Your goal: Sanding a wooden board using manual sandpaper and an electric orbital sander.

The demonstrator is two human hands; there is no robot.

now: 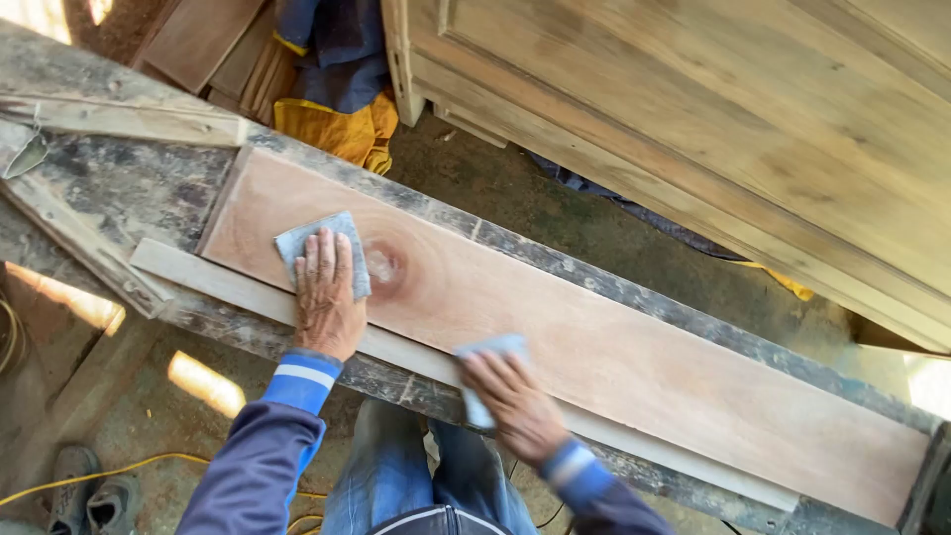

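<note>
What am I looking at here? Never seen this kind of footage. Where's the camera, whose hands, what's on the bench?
There is no machine here: a person works with two bare hands, and the single picture comes from a camera on their head, looking down. You see blue sleeves and jeans at the bottom.

The left hand lies flat on a grey sanding sheet, pressing it onto a long reddish wooden board. A dark knot shows just beside that sheet. The right hand grips a second grey sheet at the board's near edge; it looks blurred.

The board rests on a worn, stained workbench, with a thin pale wood strip along its near side. Behind stands a pale panelled wooden door, and yellow and blue cloth lies on the dirt floor.
</note>
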